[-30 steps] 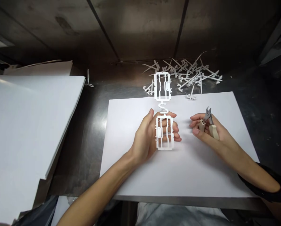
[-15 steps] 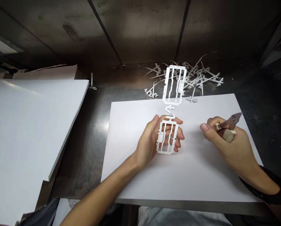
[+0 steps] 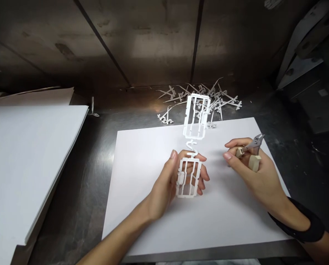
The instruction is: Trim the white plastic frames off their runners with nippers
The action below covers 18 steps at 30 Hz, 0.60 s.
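My left hand holds a white moulded plastic part made of two slotted frames joined by an S-shaped runner. The lower frame lies against my fingers; the upper frame stands up beyond my hand. On the right, my right hand is closed around a pair of nippers with cream handles, their metal jaws pointing up and away. The nippers are apart from the plastic part. Both hands are above a white sheet.
Several cut white plastic runners lie in a loose pile behind the sheet. A stack of white sheets is on the left. The dark metal table meets a metal wall at the back. Dark equipment stands at the right.
The camera view has shifted, so the scene sits lower and farther left. My right hand has turned a little and the nippers' jaws show more clearly. Both hands keep their hold.
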Available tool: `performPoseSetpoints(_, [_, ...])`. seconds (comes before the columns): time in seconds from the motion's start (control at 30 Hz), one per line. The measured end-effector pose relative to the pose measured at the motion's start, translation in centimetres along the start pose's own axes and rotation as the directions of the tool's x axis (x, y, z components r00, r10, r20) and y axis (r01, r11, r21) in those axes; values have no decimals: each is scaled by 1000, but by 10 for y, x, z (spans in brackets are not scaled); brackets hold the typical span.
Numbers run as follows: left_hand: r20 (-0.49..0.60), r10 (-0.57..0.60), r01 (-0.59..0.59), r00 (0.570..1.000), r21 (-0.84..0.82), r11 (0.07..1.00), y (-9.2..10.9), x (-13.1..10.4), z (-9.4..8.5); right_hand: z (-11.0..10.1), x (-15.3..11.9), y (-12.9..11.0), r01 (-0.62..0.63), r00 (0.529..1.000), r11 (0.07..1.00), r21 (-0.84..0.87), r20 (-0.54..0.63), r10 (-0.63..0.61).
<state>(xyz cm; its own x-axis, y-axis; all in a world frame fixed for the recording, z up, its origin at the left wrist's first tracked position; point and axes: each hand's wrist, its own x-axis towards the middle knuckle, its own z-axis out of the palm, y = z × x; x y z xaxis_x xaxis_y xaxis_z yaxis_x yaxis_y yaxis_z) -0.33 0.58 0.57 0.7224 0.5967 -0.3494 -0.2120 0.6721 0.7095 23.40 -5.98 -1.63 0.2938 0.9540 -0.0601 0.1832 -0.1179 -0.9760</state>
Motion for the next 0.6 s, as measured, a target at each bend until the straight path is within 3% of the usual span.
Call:
performPoseSetpoints(0.3, [-62,-93,83,994,-152,985,9,4,9,-3,1,2,-7,1000,999,40,13,6])
performPoseSetpoints(0.6, [-45,-69,69,997,1,998,1,5,2,-6,7,8,-235,967,957,170,144,212])
